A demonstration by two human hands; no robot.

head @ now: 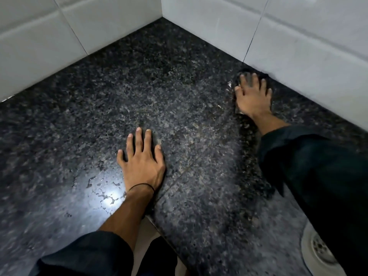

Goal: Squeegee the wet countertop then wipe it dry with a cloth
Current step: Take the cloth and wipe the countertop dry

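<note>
The dark speckled granite countertop (169,92) fills an L-shaped corner. My right hand (253,94) presses flat on a dark cloth (242,74) at the far right, close to the tiled wall; only the cloth's edges show around my fingers. My left hand (142,160) lies flat on the counter near the front edge, fingers spread, holding nothing. Water beads and streaks (105,192) glisten left of my left wrist. No squeegee is in view.
White tiled walls (298,46) meet at the back corner. A sink with a metal drain (320,248) sits at the lower right, partly under my right sleeve. The counter's front edge (159,226) cuts inward between my arms.
</note>
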